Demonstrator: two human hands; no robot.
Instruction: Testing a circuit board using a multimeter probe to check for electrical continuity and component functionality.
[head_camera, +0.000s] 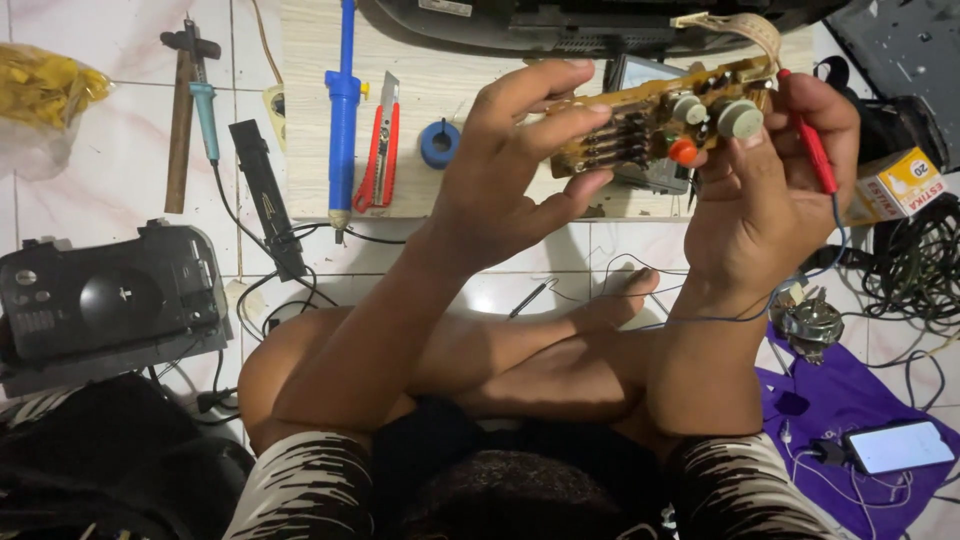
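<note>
board: tan circuit board (650, 125) held up in the air between both hands, above the crossed legs, component side to the camera; grey knobs and an orange cap at its right end
left hand: left hand (510, 170) grips the board's left end, fingers curled over the top edge, thumb under it
right hand: right hand (770, 190) clamps the board's right end and also pinches a red probe (815, 150) along its fingers; blue lead runs down from it
cable: flat ribbon cable (740, 25) loops off the board's top right corner
wooden surface: behind the board, carries a blue desoldering pump (343, 110), red utility knife (380, 150), blue tape roll (438, 143)
floor left: black device casing (105, 295), soldering iron (205, 100)
floor right: phone (897, 446) on purple cloth (850, 400)
</note>
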